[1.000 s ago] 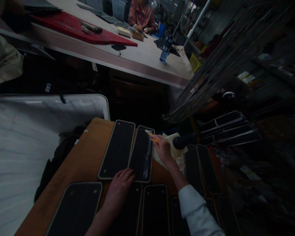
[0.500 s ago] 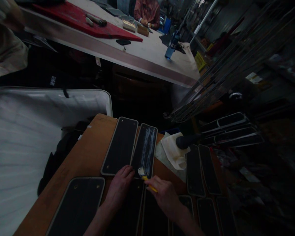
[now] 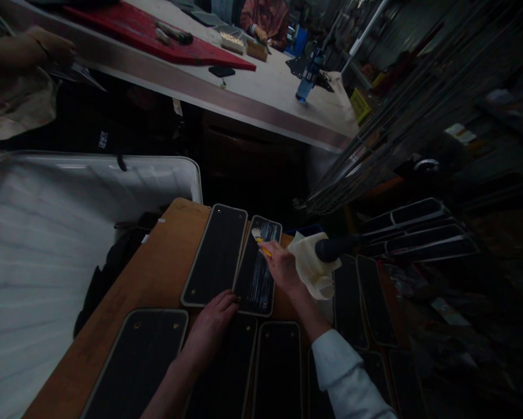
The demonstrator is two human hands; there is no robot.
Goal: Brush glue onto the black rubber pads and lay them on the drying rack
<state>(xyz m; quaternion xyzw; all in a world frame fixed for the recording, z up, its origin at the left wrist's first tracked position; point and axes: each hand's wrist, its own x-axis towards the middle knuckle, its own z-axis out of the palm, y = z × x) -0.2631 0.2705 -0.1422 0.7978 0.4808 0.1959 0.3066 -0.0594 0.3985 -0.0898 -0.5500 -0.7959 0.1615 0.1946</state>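
Observation:
In the head view my right hand (image 3: 284, 269) is closed around the yellow handle of a small paintbrush (image 3: 265, 250). Its pale bristles touch the upper left part of a dark, rounded panel (image 3: 255, 282), which carries streaks of whitish liquid. At the bottom left corner of that panel rests my left hand (image 3: 213, 323), fingers laid flat and nothing visibly gripped. Just left of it lies a similar dark panel (image 3: 217, 256) without streaks, with small metal eyelets at its corners. A pale plastic bottle (image 3: 307, 262) with a dark top stands right of my right hand.
More dark panels (image 3: 278, 366) cover the near and right side of the brown board (image 3: 156, 262). A large white bin (image 3: 21, 233) stands left. Beyond is a long table (image 3: 270, 105) with a red sheet (image 3: 178, 52) and blue bottle (image 3: 307, 81); two other people are there.
My right hand has moved the brush from the panel's near end up to its far end. My left hand stays by the near corner. At the far left, a person's arm has shifted right.

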